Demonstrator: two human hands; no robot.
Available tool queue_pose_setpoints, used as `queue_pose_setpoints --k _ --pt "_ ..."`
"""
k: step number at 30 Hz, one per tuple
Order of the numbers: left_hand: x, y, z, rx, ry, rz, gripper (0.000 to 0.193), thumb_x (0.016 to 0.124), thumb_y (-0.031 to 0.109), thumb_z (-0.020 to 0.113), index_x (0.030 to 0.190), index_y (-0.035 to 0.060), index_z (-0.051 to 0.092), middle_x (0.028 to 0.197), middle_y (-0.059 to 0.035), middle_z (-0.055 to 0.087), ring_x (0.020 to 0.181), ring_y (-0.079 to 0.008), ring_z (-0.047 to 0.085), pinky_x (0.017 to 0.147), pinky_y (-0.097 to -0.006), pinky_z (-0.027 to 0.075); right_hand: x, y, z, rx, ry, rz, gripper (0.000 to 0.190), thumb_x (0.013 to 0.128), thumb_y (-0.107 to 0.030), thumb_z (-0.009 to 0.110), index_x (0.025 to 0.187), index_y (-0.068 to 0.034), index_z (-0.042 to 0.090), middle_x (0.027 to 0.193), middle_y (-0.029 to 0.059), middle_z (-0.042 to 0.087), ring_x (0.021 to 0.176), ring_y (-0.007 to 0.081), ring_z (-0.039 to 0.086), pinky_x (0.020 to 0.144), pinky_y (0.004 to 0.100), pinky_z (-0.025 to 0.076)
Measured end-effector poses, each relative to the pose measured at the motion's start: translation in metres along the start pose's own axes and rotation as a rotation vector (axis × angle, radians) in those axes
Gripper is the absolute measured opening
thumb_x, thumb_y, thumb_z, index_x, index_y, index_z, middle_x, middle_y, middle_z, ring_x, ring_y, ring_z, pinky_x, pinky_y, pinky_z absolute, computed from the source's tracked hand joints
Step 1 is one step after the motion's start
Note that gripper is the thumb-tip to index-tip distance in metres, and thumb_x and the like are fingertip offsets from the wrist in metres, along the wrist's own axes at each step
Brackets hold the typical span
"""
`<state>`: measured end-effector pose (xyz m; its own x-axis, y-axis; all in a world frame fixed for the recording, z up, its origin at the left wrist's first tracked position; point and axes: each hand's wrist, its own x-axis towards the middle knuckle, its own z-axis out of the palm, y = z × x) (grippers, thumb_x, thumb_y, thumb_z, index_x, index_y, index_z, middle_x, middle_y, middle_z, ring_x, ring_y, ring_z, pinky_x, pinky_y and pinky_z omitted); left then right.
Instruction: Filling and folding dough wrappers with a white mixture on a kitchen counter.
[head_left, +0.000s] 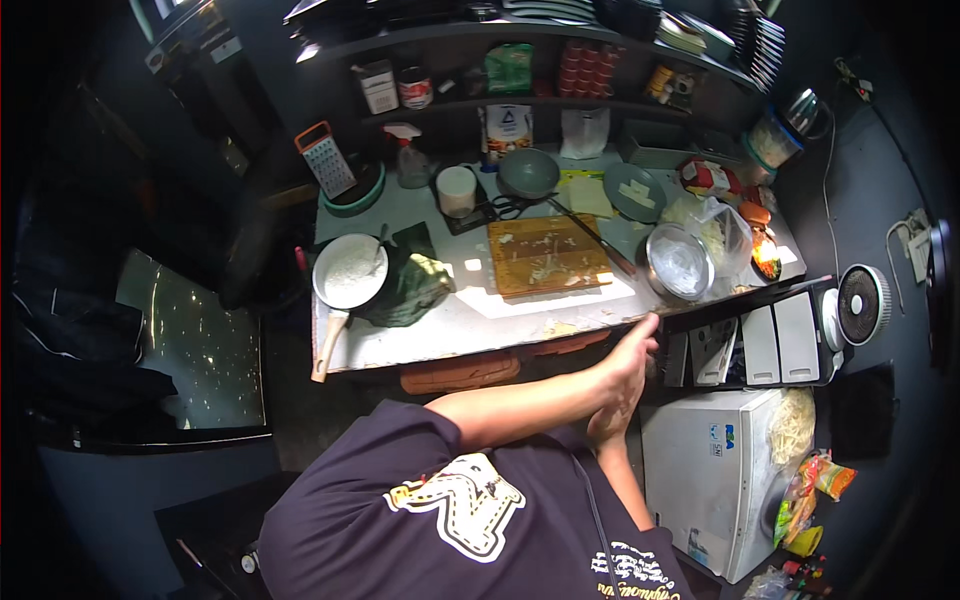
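In front of my chest, off the table's front edge, my left hand (631, 360) and my right hand (609, 421) meet palm against palm. Neither holds anything, and the left covers part of the right. Nearest to them on the table is a metal bowl (679, 262) with something whitish inside. Left of it lies a knife (600, 241), its wooden handle towards the bowl, its blade reaching the wooden cutting board (517, 259). Pale chopped scraps are scattered over the board. A saucepan (350, 271) full of white, crumbly food stands at the left end.
A dark green cloth (409, 289) lies beside the saucepan. Behind the board are scissors (514, 206), a white tub (456, 191) on a black scale, a grey bowl (528, 173) and a plate (626, 210) with pale slices. To the right stand a fan (862, 304) and a white refrigerator (697, 480).
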<state>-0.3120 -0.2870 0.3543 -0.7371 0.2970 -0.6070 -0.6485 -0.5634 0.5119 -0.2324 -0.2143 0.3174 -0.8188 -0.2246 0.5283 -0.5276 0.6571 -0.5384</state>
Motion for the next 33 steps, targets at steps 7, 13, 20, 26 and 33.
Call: queue_pose_setpoints --k 7,13,20,26,33 --pt "-0.022 -0.055 0.102 0.992 -0.932 1.207 0.046 0.115 0.046 0.057 0.136 0.0075 0.072 0.135 -0.0123 0.072 0.130 -0.0341 0.068 0.113 -0.0522 0.052 -0.113 0.131 -0.075 1.454 -0.117 0.946 0.066 0.120 -0.055 0.038 0.155 -0.001 0.052 0.159 0.0168 0.058 0.151 0.0351 0.055 0.121 0.0515 0.048" --pt "0.069 -0.078 -0.004 1.450 -0.192 0.714 0.062 0.109 0.052 0.054 0.159 0.0151 0.061 0.139 -0.0206 0.075 0.121 -0.0417 0.074 0.102 -0.0531 0.059 -0.003 0.132 -0.150 2.056 -0.018 0.997 0.073 0.118 -0.057 0.042 0.167 -0.003 0.045 0.171 0.0249 0.050 0.158 0.0369 0.049 0.127 0.0589 0.044" --pt "0.007 -0.065 -0.135 1.446 0.194 0.705 0.036 0.107 0.034 0.072 0.132 0.0078 0.075 0.121 -0.0173 0.079 0.112 -0.0380 0.076 0.099 -0.0473 0.061 0.054 0.151 -0.101 0.966 -0.403 0.773 0.039 0.115 -0.030 0.064 0.140 -0.001 0.070 0.130 0.0167 0.080 0.117 0.0253 0.077 0.104 0.0410 0.061" --pt "-0.066 -0.086 -0.164 1.140 0.471 0.783 0.032 0.105 0.027 0.075 0.128 0.0052 0.078 0.121 -0.0153 0.079 0.110 -0.0355 0.077 0.096 -0.0437 0.061 0.170 0.178 0.065 0.127 -0.319 -0.014 0.057 0.095 -0.005 0.075 0.150 -0.004 0.060 0.158 0.0281 0.054 0.150 0.0466 0.050 0.126 0.0531 0.041" --pt "-0.083 -0.034 -0.197 0.990 0.671 0.885 0.026 0.103 0.017 0.078 0.125 0.0026 0.078 0.111 -0.0143 0.080 0.099 -0.0295 0.079 0.089 -0.0391 0.062 0.242 0.205 0.151 -0.440 -0.683 0.086 0.054 0.103 -0.015 0.059 0.156 -0.017 0.059 0.145 0.0185 0.064 0.136 0.0406 0.060 0.111 0.0548 0.046"
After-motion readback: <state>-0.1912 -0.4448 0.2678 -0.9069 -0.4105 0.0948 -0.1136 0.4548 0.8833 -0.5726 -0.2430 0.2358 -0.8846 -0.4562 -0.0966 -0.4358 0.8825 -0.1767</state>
